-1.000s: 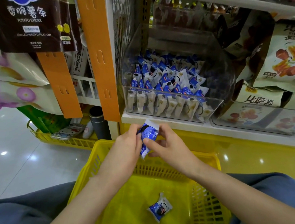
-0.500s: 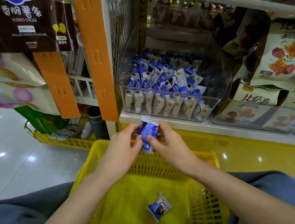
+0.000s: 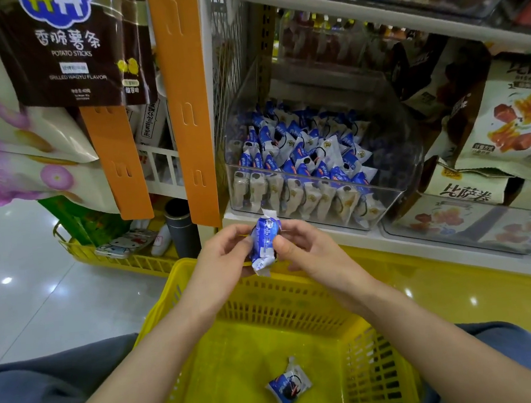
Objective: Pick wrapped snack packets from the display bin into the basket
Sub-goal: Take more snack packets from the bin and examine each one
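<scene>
Fingers of both hands cover the sides of the held packet (image 3: 265, 240); its print is too blurred to read. The bin (image 3: 320, 215) hides its lower packets behind glare. Both forearms run off the bottom edge.

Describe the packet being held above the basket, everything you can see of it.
The held packet is a small blue-and-white wrapped snack in glossy, crinkled film, with crimped white ends at top and bottom. It stands roughly upright, pinched on its sides between the left hand and right hand. It hangs over the yellow basket's far rim, just in front of the clear display bin, touching neither.
</scene>
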Motion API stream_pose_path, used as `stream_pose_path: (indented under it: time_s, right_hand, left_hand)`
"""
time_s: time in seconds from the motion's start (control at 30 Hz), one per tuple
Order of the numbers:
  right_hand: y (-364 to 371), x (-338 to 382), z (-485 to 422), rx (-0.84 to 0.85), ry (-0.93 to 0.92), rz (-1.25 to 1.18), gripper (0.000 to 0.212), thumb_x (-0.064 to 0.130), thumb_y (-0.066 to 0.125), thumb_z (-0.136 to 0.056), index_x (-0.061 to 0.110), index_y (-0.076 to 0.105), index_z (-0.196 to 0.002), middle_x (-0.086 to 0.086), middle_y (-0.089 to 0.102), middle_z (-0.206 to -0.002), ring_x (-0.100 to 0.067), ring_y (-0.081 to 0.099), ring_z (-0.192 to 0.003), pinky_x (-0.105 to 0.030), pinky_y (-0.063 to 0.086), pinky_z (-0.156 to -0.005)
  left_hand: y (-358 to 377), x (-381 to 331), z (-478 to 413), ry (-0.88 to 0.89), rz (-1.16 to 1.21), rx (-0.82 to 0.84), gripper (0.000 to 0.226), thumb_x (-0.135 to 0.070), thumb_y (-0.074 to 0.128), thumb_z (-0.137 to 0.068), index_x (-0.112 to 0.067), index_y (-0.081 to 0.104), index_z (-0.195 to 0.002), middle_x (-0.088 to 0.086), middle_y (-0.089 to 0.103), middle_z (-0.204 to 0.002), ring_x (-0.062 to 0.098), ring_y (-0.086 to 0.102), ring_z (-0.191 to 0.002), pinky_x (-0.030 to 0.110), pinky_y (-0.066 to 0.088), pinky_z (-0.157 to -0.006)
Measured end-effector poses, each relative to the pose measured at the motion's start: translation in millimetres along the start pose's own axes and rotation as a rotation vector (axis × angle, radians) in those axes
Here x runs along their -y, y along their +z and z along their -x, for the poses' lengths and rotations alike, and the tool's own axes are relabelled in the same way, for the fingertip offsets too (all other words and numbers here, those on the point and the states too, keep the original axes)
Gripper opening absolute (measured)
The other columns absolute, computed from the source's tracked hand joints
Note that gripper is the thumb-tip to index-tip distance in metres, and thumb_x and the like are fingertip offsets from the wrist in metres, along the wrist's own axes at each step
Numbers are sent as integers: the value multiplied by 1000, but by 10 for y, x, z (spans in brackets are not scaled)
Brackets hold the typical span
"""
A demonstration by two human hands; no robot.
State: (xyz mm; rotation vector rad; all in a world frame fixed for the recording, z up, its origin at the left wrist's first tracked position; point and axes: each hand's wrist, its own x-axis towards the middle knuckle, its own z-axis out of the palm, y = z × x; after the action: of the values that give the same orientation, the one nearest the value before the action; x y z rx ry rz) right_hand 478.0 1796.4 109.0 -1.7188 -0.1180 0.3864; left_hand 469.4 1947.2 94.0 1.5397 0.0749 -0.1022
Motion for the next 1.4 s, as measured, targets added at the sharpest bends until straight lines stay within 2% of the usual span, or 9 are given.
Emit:
stream_pose_path:
  time_s: [0.17,0.27,0.37,0.5,0.7,0.83,1.07,1.3,1.4]
  right_hand:
    - [-9,-5,-13,15,61,-137,50,34,62,-72,13,55,-117,-5,67,-109,-8,61,-90,-25,45,-82]
    - [-32,-1,-13,-27,46,-144,46,34,64,-69,13,60,-110,-12,68,-108,-17,64,-92,-34,49,-88]
    - [-60,-3,-22,-81,-13,-117,26,27,64,-79,15,62,-103,-7,70,-98,-7,65,-81,-20,52,-71]
    - [-69,35,-45,-236,-178,68,17,18,56,-89,1,59,-89,-19,62,-80,-3,55,-58,-16,46,-48]
    - [-131,275,-115,-227,-363,235,11,28,53,-88,22,62,-90,6,68,-77,-4,64,-69,-19,53,-60]
    - [-383,681,-504,-420,-509,468,9,21,51,-93,26,58,-97,8,66,-89,-6,64,-82,-15,51,-70]
    - [-784,695,-1331,-399,-13,952,32,24,55,-93,1,59,-114,-16,64,-110,-26,59,-101,-30,44,-82]
    - [-768,690,-1554,-368,90,1113,35,34,61,-88,0,71,-87,-16,70,-80,-21,60,-66,-28,44,-60]
    - [-759,717,-1567,-390,98,1089,29,25,62,-87,-3,69,-90,-19,70,-87,-28,65,-79,-39,52,-74]
  left_hand:
    - [-6,-49,31,-46,62,49,27,-20,42,-98,-25,68,-93,-8,74,-80,1,67,-73,15,51,-56]
    - [-22,-59,21,-83,100,141,29,-36,45,-93,-21,70,-96,-1,74,-91,12,69,-90,27,53,-80]
    - [-13,-72,53,-43,83,265,40,-44,55,-82,-20,65,-112,-2,71,-107,10,64,-104,23,47,-88]
    - [21,-122,55,38,-30,241,21,-15,61,-87,-24,62,-106,-8,70,-103,0,64,-96,9,47,-77]
    - [-69,-223,-22,125,-94,168,27,-10,58,-89,-24,53,-111,-10,65,-107,-7,61,-93,8,47,-77]
    - [-145,-296,-89,126,7,64,26,-13,57,-90,-25,53,-112,-12,65,-106,-5,62,-94,8,48,-77]
    - [-232,-401,-134,97,122,-3,27,-15,56,-91,-32,48,-110,-7,64,-113,4,60,-104,19,46,-83]
    - [-263,-480,-136,73,138,-6,29,-20,56,-91,-29,47,-117,-8,64,-114,0,60,-102,15,47,-77]
    - [-264,-503,-131,52,174,-1,27,-22,55,-91,-24,51,-117,-9,67,-109,-2,62,-97,16,47,-79]
